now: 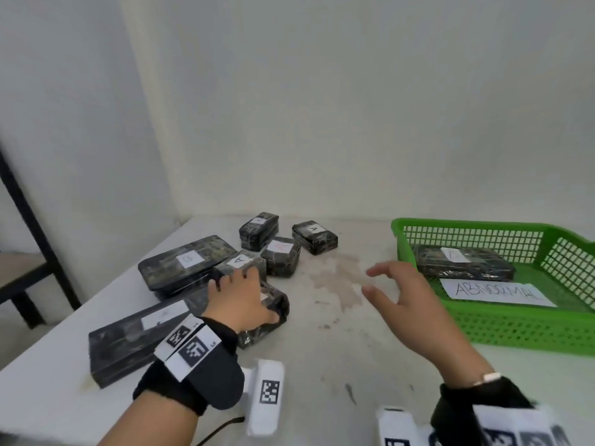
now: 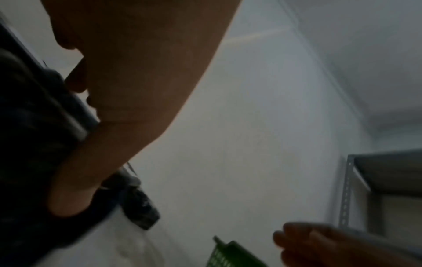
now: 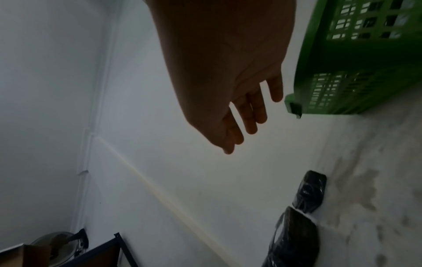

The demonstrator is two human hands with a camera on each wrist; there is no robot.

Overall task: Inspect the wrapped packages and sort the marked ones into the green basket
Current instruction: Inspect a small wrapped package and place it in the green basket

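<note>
Several dark wrapped packages with white labels lie at the table's left and middle. My left hand (image 1: 240, 299) grips one small package (image 1: 273, 312), fingers curled over its top and thumb on its near side; the left wrist view shows the thumb (image 2: 75, 191) pressed on dark wrap (image 2: 34, 144). My right hand (image 1: 391, 286) hovers above the table with fingers spread and holds nothing, just left of the green basket (image 1: 502, 329). In the right wrist view the hand (image 3: 239, 112) is empty, the basket (image 3: 356, 86) beside it. One package (image 1: 463, 262) lies in the basket above a paper sign reading ABNORMAL (image 1: 497, 292).
A long package (image 1: 128, 339) and a flat one labelled B (image 1: 186, 260) lie left of my left hand; three small ones (image 1: 281, 243) sit behind. White walls close the table's far side. A dark metal frame (image 1: 35, 239) stands at left. A stained patch (image 1: 338, 278) marks the tabletop.
</note>
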